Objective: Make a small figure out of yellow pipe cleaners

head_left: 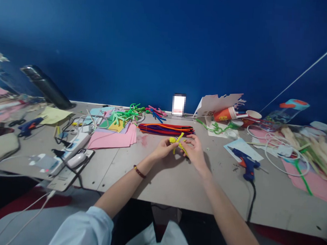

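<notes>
Between my two hands is a yellow pipe cleaner (180, 137), bent and twisted, with a rounded coil at its left end. My left hand (163, 148) pinches it near that coil. On the other side, the fingers of my right hand (194, 151) are closed on its lower right part. Just beyond my fingertips lies a long bundle of pipe cleaners (165, 129) in red, orange, purple and black. My fingers hide part of the yellow piece.
A blue glue gun (246, 163) and its cord lie to the right. Pink paper (112, 138), green pipe cleaners (128, 115) and a power strip (71, 148) are on the left. Behind stand a lit phone (179, 104) and orange paper cups (225, 114).
</notes>
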A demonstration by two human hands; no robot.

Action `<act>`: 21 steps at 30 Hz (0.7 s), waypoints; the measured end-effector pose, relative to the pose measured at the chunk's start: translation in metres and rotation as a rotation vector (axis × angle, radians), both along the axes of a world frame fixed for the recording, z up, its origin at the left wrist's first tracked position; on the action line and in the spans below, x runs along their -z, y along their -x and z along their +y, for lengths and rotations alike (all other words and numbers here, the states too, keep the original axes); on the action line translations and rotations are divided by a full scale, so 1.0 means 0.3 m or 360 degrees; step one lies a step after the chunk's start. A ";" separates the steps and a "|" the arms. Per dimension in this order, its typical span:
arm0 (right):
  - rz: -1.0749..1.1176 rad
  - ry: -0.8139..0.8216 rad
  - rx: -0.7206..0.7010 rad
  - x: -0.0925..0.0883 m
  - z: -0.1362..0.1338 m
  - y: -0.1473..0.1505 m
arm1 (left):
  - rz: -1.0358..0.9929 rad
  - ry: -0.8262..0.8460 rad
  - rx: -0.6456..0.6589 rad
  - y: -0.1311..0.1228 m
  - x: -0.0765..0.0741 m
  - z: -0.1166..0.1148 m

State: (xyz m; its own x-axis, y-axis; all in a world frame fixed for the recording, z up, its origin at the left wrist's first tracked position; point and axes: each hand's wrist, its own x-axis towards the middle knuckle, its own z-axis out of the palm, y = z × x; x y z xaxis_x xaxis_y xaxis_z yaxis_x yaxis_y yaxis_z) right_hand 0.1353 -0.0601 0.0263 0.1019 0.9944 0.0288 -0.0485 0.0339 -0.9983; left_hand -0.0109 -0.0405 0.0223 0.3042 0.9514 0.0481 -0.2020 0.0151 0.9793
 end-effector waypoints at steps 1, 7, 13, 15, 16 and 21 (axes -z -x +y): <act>-0.0092 -0.0070 0.0028 0.002 -0.004 0.001 | -0.0004 0.0014 -0.0021 0.000 0.000 0.001; -0.0694 -0.0558 0.0156 0.019 -0.018 -0.002 | -0.0039 0.0084 -0.0101 -0.005 0.002 0.001; -0.1042 -0.0874 0.0103 0.026 -0.009 -0.010 | -0.0147 0.0098 -0.0121 -0.005 0.016 0.011; -0.1111 -0.0880 0.0078 0.031 -0.006 -0.012 | -0.0176 0.0109 -0.0129 -0.005 0.018 0.012; -0.1133 -0.0874 0.0074 0.033 -0.005 -0.013 | -0.0179 0.0112 -0.0135 -0.005 0.018 0.012; -0.1058 -0.0775 0.0049 0.039 0.001 -0.018 | -0.0168 0.0115 -0.0149 -0.007 0.012 0.008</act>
